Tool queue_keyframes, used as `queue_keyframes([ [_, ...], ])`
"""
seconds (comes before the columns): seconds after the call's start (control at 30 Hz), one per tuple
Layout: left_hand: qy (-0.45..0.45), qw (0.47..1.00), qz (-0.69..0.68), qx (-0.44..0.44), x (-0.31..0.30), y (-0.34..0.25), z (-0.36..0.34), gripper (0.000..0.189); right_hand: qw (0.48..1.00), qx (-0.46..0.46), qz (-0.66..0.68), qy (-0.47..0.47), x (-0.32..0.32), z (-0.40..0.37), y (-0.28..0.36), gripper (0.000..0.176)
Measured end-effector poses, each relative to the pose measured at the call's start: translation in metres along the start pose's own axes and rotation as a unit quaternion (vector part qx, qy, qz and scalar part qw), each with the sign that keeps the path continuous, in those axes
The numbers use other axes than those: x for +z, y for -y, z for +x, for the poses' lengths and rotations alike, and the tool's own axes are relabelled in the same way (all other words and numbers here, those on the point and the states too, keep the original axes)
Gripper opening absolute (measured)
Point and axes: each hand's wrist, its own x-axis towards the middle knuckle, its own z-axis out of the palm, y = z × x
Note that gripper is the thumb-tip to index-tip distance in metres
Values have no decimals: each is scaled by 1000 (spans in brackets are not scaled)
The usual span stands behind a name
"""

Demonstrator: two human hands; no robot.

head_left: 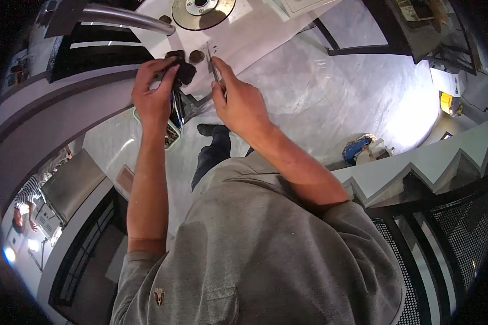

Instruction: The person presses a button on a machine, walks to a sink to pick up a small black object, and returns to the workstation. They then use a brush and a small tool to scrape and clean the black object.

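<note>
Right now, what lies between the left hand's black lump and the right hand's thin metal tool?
The head view shows a small, round, brownish disc on the pale tabletop.

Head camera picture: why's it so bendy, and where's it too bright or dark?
Head view: probably a wide lens bending things, with black corners; glare whitens the floor at right; a lamp glows lower left; dark thing in left hand loses detail.

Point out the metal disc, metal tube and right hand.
Metal disc [203, 19]: head view, flat face.
Metal tube [127, 19]: head view, middle of its side.
Right hand [243, 107]: head view, back of the hand.
</note>
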Motion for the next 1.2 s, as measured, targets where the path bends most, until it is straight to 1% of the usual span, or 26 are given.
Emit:
queue_keyframes([
  [0.03,58,978,128,156,-2,0,5,24,1000,0,1,1,2,0,0,48],
  [0.07,76,983,97,139,0,-2,8,24,1000,-10,5,14,5,0,0,49],
  [0.1,76,983,97,139,1,3,11,24,999,-20,8,27,6,-1,0,50],
  [0.17,145,978,79,129,4,12,19,22,999,-19,-10,35,6,1,0,49],
  [0.23,142,981,73,114,6,16,19,22,999,-13,-28,44,5,2,-1,49],
  [0.3,141,983,67,95,7,16,17,21,999,-35,-11,19,5,0,-1,48],
  [0.4,140,985,62,74,8,16,19,21,999,-33,9,5,9,1,-5,47],
  [0.47,137,987,63,58,8,12,17,21,999,-35,-2,5,10,3,-5,47],
  [0.53,132,987,66,60,8,16,16,21,999,-38,-15,4,7,4,-5,47],
  [0.63,126,988,62,56,8,18,18,21,999,-26,-31,28,4,6,-6,47],
  [0.7,126,989,52,48,9,17,16,22,998,-44,-34,19,9,5,-15,47],
  [0.83,138,988,59,37,6,18,21,22,998,-53,-14,15,1,6,-6,46],
  [0.93,150,987,49,34,5,17,22,21,997,-58,-31,31,-3,12,-5,46],
  [1.0,157,986,41,30,2,16,24,21,998,-49,-27,7,-5,14,-2,46],
  [1.07,168,983,72,36,2,15,27,21,999,-39,-28,7,-5,11,0,46],
  [1.13,166,984,65,31,2,14,26,21,999,-31,-27,9,-3,10,0,46],
  [1.2,165,984,57,25,4,14,25,21,996,2,-72,51,2,9,-4,46],
])
